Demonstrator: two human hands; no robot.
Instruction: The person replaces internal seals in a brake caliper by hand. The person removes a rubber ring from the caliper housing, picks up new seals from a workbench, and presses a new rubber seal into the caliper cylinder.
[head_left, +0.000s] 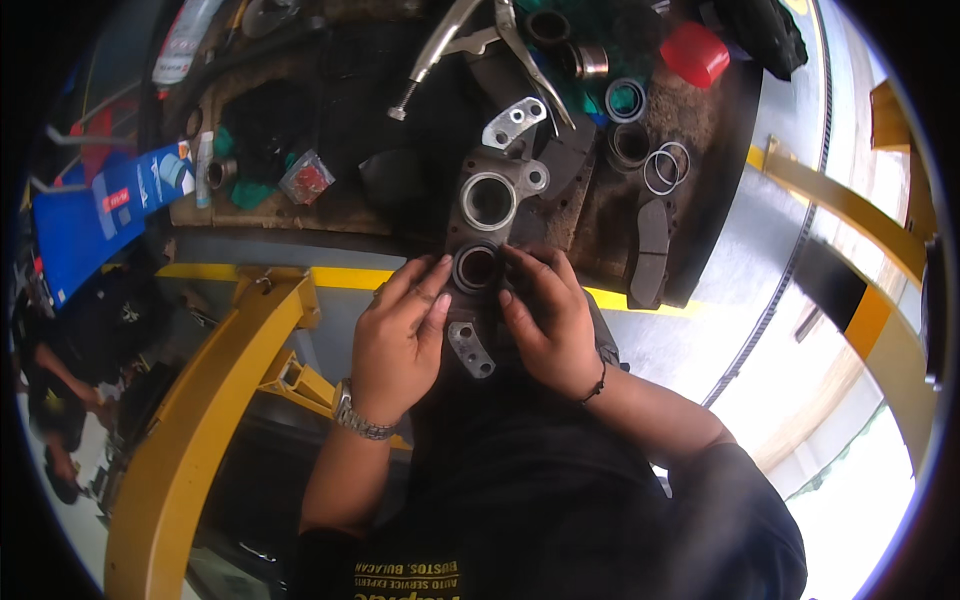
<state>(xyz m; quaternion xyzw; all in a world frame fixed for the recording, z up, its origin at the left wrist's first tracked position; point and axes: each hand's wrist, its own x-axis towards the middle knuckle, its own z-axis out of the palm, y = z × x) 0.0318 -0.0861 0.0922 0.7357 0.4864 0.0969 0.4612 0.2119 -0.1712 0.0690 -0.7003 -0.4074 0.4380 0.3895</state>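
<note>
A grey metal brake caliper (462, 228) with two round bores lies lengthwise in front of me, its near end over the edge of the work surface. The far bore (488, 202) shows a bright metal rim. Inside the near bore sits a dark rubber ring (478, 268). My left hand (400, 340) is curled against the left side of that ring, its fingertips and thumb on the rim. From the right, my right hand (550, 315) grips the same end with bent fingers and thumb. The fingertips partly hide the ring's edge.
Locking pliers (440, 45) lie beyond the caliper. To the right are brake pads (652, 250), thin rings (665, 168), dark round rings (628, 145) and a red cap (694, 55). A blue box (120, 215) and yellow lift arm (195, 420) stand left, near another person (85, 350).
</note>
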